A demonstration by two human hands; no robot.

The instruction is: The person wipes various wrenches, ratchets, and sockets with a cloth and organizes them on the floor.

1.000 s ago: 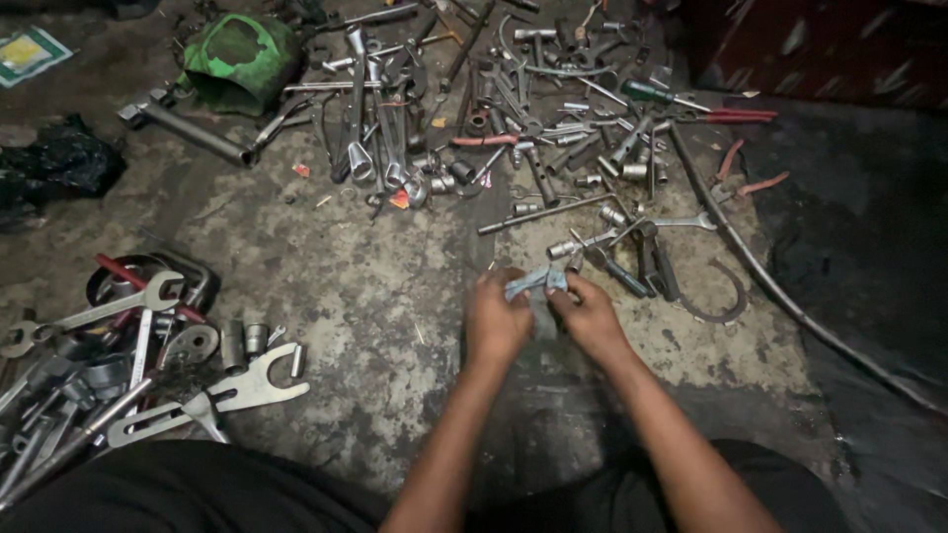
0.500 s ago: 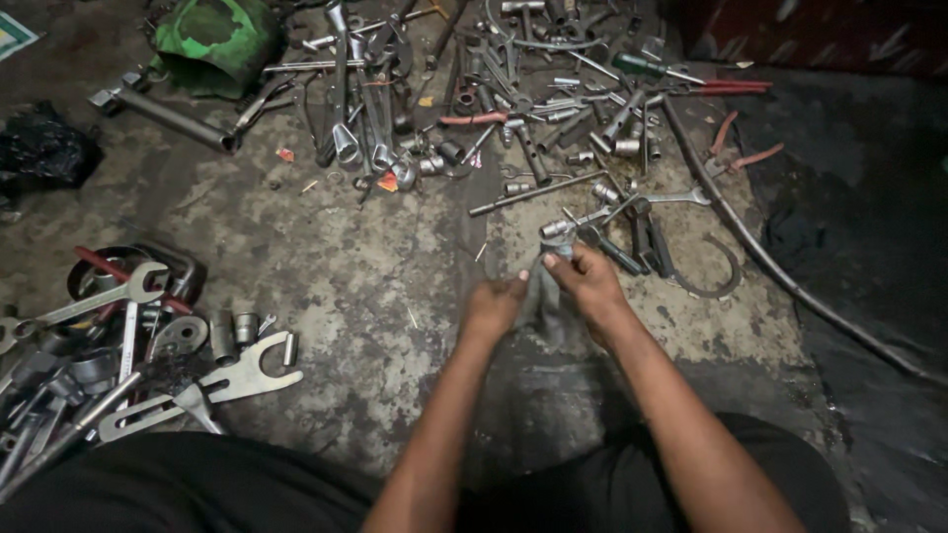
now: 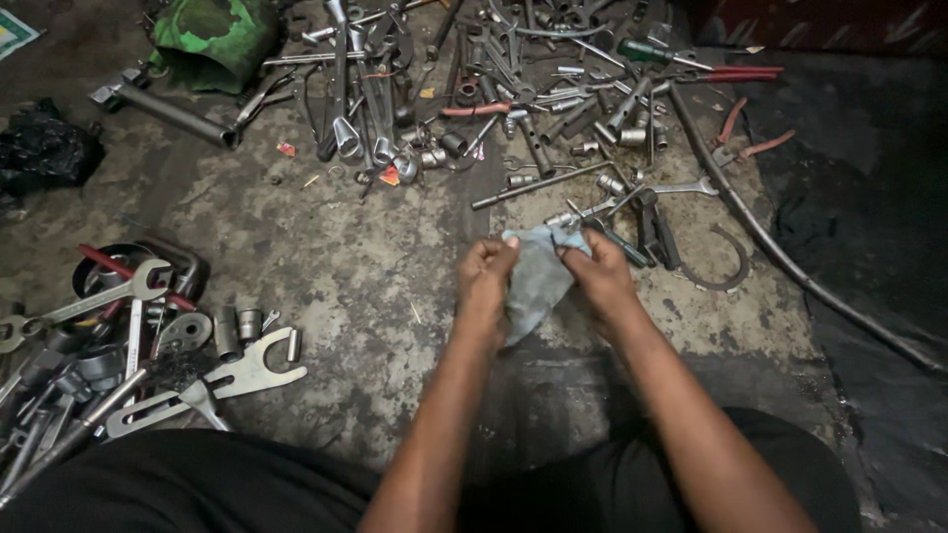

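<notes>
My left hand [image 3: 484, 281] and my right hand [image 3: 599, 273] both grip the top edge of a pale blue-grey rag [image 3: 536, 279], one at each corner. The rag hangs down between them, spread out, above the stained concrete floor [image 3: 326, 257]. Just beyond my right hand lie a socket and extension bar [image 3: 571, 216] and dark-handled tools [image 3: 647, 232]. Whether anything is wrapped inside the rag is hidden.
A dense heap of wrenches, sockets and pliers [image 3: 494, 89] covers the floor ahead. A second pile of spanners [image 3: 128, 345] lies at the left. A green cracked casing [image 3: 212, 35], a long curved rod [image 3: 780, 247] and a black bag [image 3: 44, 148] sit around.
The rag was bunched small between my fingers a second ago. Now it is pulled open and hangs spread between both hands, which have moved slightly apart.
</notes>
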